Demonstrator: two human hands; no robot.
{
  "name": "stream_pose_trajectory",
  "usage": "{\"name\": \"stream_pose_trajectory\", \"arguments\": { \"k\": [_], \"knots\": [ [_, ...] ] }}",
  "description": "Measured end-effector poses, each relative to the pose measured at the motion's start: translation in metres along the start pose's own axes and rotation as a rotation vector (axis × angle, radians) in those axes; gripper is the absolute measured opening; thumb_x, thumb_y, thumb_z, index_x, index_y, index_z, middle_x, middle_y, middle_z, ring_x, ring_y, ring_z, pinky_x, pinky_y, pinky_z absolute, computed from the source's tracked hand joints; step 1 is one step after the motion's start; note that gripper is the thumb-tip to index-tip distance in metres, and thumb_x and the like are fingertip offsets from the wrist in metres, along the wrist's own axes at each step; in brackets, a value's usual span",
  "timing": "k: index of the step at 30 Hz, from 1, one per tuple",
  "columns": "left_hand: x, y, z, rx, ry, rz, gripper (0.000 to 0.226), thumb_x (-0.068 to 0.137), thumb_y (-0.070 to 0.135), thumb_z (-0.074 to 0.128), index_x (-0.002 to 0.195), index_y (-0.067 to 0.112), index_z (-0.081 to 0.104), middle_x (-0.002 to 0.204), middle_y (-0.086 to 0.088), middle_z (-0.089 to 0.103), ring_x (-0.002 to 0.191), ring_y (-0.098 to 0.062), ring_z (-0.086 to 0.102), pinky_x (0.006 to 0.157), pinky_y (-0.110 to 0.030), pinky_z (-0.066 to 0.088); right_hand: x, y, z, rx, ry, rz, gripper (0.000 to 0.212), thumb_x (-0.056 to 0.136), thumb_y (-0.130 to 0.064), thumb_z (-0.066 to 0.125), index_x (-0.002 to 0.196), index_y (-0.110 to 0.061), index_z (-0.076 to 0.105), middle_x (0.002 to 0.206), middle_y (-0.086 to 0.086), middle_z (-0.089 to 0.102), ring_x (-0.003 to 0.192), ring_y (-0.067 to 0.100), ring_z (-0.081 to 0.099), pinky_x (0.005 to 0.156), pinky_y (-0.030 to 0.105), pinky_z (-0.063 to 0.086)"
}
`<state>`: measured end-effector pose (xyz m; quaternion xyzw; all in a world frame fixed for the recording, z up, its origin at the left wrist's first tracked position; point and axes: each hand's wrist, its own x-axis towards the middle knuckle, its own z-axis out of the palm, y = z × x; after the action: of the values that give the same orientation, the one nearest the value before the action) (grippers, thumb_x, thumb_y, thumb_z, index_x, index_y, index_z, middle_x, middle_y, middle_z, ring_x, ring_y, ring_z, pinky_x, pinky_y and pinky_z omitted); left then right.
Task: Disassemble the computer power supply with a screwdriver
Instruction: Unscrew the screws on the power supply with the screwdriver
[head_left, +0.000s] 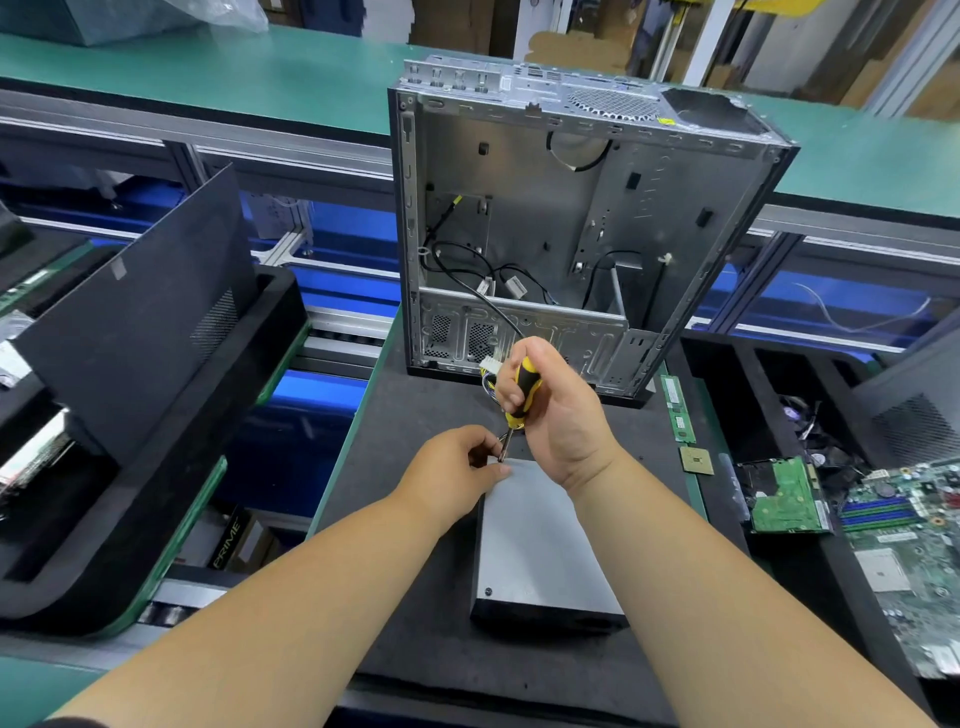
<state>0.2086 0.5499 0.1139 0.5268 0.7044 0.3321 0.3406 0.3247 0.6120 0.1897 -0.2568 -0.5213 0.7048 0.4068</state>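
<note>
The power supply (540, 545) lies flat on the dark mat (415, 415), low and centre in the frame, its far left corner under work. There the screwdriver (519, 392) stands nearly upright, tip on a corner screw (too small to see clearly). The right hand (558, 410) is wrapped round the yellow-and-black handle; the left hand (460, 470) pinches at the shaft near the tip. Best to press straight down and keep the blade square. The gutted case (571, 208) stands behind.

Open PC case (582, 218) at 12 o'clock; RAM stick (678, 410), CPU (696, 460), circuit boards (904, 525) at 3; black panel (140, 317) at 9.
</note>
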Motion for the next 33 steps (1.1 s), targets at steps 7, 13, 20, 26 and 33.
{"name": "stream_pose_trajectory", "arguments": {
  "k": [7,13,20,26,33],
  "knots": [
    [-0.001,0.002,0.000,-0.092,0.010,-0.055,0.012,0.084,0.028,0.077,0.085,0.031,0.066,0.084,0.013,0.066,0.082,-0.005,0.060,0.067,-0.016,0.043,0.001,-0.010,-0.001,-0.119,0.104,0.083,0.032,0.100,-0.035,0.049,0.080,-0.013,0.061,0.074,0.001,0.059,0.069,0.014,0.058,0.079,0.034,0.046],
    [-0.002,0.004,0.001,-0.098,0.034,-0.065,0.008,0.085,0.026,0.076,0.086,0.027,0.068,0.085,0.010,0.067,0.082,-0.007,0.061,0.065,-0.017,0.044,0.005,-0.006,0.007,0.009,0.154,0.088,0.059,0.107,-0.045,0.030,0.070,-0.014,0.064,0.056,0.000,0.045,0.056,0.013,0.040,0.060,0.023,0.038],
    [-0.002,0.006,0.000,-0.105,0.035,-0.069,0.007,0.085,0.024,0.076,0.085,0.027,0.069,0.083,0.011,0.067,0.077,-0.002,0.060,0.062,-0.014,0.041,0.002,-0.008,0.002,-0.024,0.089,0.046,0.022,0.095,-0.035,0.046,0.082,-0.017,0.043,0.064,-0.002,0.049,0.060,0.013,0.043,0.062,0.028,0.035],
    [-0.003,0.005,0.003,-0.075,0.057,-0.056,0.012,0.086,0.024,0.074,0.082,0.032,0.065,0.084,0.013,0.066,0.079,-0.002,0.059,0.061,-0.012,0.038,0.004,-0.013,0.000,-0.078,0.158,0.091,0.029,0.103,-0.025,0.047,0.081,-0.014,0.062,0.072,-0.001,0.060,0.068,0.011,0.057,0.071,0.030,0.043],
    [0.002,0.006,0.003,0.030,0.035,0.023,0.021,0.079,0.036,0.079,0.084,0.027,0.060,0.078,0.009,0.062,0.072,-0.007,0.056,0.066,-0.022,0.046,0.005,-0.001,0.005,0.029,0.155,0.015,0.022,0.098,-0.032,0.048,0.088,-0.013,0.053,0.072,-0.002,0.056,0.066,0.012,0.049,0.069,0.025,0.041]
  ]
}}
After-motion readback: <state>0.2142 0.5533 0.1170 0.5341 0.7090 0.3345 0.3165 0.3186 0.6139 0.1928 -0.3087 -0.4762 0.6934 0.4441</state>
